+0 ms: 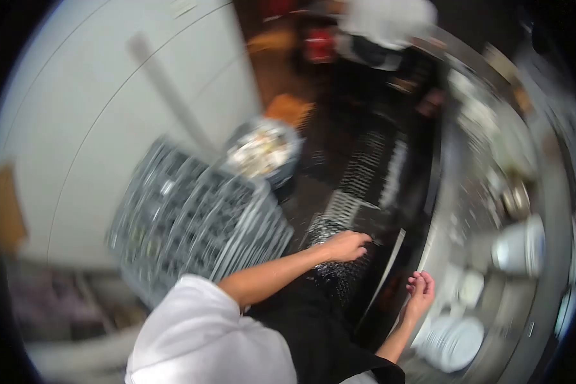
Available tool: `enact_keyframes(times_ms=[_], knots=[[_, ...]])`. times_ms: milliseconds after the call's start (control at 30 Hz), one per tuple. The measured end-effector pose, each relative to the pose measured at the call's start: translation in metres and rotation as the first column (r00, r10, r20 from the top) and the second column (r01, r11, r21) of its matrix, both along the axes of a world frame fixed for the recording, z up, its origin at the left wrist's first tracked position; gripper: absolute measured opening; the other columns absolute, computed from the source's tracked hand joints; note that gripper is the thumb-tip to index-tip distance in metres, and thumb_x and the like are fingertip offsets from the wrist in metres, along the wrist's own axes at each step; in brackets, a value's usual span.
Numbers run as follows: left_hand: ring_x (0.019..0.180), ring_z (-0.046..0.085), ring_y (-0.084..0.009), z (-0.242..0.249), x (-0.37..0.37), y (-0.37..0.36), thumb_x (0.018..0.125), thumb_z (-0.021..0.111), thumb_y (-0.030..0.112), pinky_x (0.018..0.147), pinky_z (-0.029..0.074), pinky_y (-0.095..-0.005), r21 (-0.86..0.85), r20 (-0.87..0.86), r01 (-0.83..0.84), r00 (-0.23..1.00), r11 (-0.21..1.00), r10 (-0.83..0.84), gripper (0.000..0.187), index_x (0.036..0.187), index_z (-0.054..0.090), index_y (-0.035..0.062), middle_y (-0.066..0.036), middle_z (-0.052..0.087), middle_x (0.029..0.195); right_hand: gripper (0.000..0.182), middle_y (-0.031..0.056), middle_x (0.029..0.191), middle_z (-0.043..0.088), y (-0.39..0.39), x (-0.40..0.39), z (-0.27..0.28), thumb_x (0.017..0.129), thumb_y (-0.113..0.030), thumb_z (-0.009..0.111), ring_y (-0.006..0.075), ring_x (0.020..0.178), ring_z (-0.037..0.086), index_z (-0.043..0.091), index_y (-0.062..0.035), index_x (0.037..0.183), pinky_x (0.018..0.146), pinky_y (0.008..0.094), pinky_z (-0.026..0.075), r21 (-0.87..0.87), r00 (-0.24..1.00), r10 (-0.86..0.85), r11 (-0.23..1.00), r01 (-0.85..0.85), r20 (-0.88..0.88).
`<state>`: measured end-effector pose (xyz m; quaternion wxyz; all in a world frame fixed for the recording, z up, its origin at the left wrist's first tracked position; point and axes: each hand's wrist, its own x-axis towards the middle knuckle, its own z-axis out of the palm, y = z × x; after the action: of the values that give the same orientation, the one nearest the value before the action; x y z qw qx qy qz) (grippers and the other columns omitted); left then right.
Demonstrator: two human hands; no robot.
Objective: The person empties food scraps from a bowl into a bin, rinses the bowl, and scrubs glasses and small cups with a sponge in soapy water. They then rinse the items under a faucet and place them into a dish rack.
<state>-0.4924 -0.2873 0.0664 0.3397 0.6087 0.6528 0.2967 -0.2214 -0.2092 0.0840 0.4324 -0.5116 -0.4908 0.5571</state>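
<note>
My left hand (348, 246) is in front of my body, over the dark perforated floor mat, with its fingers curled in and nothing visible in them. Lower to the right, my right hand (420, 289) hangs beside the edge of the metal counter (443, 240). Its fingers are loosely bent and somewhat apart, and I see nothing in it. A stack of white plates (453, 343) on the counter is nearest to this hand. Left of my left forearm stands a tall stack of grey dish racks (192, 211). Motion blur softens the whole view.
Behind the racks is a bin (288, 168) full of waste. A co-worker in a white top (387, 22) stands at the far end of the aisle. The counter also holds a white tub (517, 248) and metal containers (516, 200). A pale wall (128, 96) bounds the left.
</note>
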Motion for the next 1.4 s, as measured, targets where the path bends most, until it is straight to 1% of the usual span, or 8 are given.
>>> enact_keyframes(times_ms=[333,700,800,933,1000,1167,1333,1400], knots=[[0.092,0.065,-0.0249,0.085,-0.04,-0.174,0.089,0.056,0.014,0.081,0.051,-0.0352,0.166,0.28,-0.724,0.686,0.669,0.672,0.03,0.116,0.057,0.0003,-0.016,0.063,0.107,0.023,0.0058,0.097,0.064,0.022,-0.22,0.034,0.093,-0.016,0.056,0.0101,0.079,0.059,0.057,-0.0014,0.11,0.066,0.0207,0.046,0.134,0.66,0.751,0.653,-0.745,0.008],[0.078,0.061,-0.0127,0.096,-0.049,-0.373,0.091,0.058,0.015,0.071,0.049,-0.0278,0.13,0.21,-0.983,0.154,0.128,0.966,0.024,0.111,0.062,0.0026,-0.008,0.067,0.09,0.017,0.0015,0.07,0.062,-0.21,-0.439,0.089,0.09,-0.009,0.055,0.0055,0.062,0.054,0.06,-0.0011,0.105,0.057,0.0194,0.042,0.337,0.112,0.976,0.044,-0.94,0.185],[0.091,0.062,-0.0168,0.085,-0.053,-0.412,0.095,0.052,0.024,0.076,0.05,-0.0299,-0.019,0.529,-1.0,-0.028,-0.021,0.848,0.031,0.118,0.058,0.0037,-0.01,0.064,0.106,0.019,0.0035,0.084,0.065,-0.254,-0.462,0.09,0.091,-0.011,0.056,0.0073,0.076,0.059,0.059,-0.0007,0.107,0.067,0.0217,0.046,0.33,-0.045,0.976,-0.115,-0.937,0.213],[0.107,0.058,-0.024,0.087,-0.061,-0.445,0.098,0.038,0.043,0.089,0.048,-0.0383,-0.242,0.968,-0.96,-0.249,-0.14,0.03,0.051,0.129,0.046,0.0026,-0.015,0.056,0.124,0.019,0.0028,0.089,0.065,-0.293,-0.475,0.077,0.091,-0.014,0.057,0.007,0.077,0.059,0.059,-0.0021,0.106,0.064,0.0205,0.045,0.222,-0.2,0.954,-0.25,-0.942,0.222],[0.106,0.059,-0.0232,0.091,-0.06,-0.457,0.098,0.039,0.043,0.088,0.048,-0.0367,-0.206,0.978,-0.956,-0.203,-0.209,-0.037,0.051,0.127,0.048,0.0022,-0.015,0.058,0.122,0.019,0.0036,0.089,0.066,-0.308,-0.478,0.077,0.091,-0.013,0.057,0.0078,0.077,0.059,0.059,-0.0009,0.106,0.067,0.0217,0.046,0.173,-0.273,0.938,-0.311,-0.935,0.212],[0.097,0.058,-0.0114,0.096,-0.018,-0.441,0.095,0.054,0.016,0.083,0.046,-0.0257,0.027,0.519,-0.922,-0.317,-0.386,0.794,0.029,0.119,0.056,0.0013,-0.006,0.064,0.107,0.019,0.004,0.087,0.066,-0.328,-0.494,0.072,0.091,-0.011,0.056,0.0088,0.075,0.059,0.059,0.001,0.105,0.071,0.0232,0.047,0.159,-0.43,0.864,-0.478,-0.864,0.26],[0.092,0.061,-0.0121,0.107,0.078,-0.408,0.094,0.054,0.014,0.079,0.048,-0.0254,-0.074,0.267,-0.831,-0.55,-0.552,0.792,0.027,0.118,0.057,0.0027,-0.006,0.066,0.104,0.016,0.0007,0.087,0.065,-0.337,-0.543,0.068,0.092,-0.013,0.056,0.0065,0.074,0.057,0.061,-0.003,0.104,0.062,0.0214,0.044,0.243,-0.531,0.796,-0.598,-0.764,0.291],[0.089,0.062,-0.0134,0.099,0.121,-0.382,0.094,0.055,0.014,0.078,0.049,-0.0268,-0.115,0.365,-0.641,-0.737,-0.759,0.568,0.026,0.116,0.058,0.0017,-0.008,0.066,0.102,0.018,0.0024,0.084,0.066,-0.35,-0.582,0.064,0.091,-0.013,0.057,0.0069,0.072,0.056,0.062,-0.003,0.105,0.064,0.023,0.046,0.358,-0.503,0.795,-0.603,-0.713,0.338]])
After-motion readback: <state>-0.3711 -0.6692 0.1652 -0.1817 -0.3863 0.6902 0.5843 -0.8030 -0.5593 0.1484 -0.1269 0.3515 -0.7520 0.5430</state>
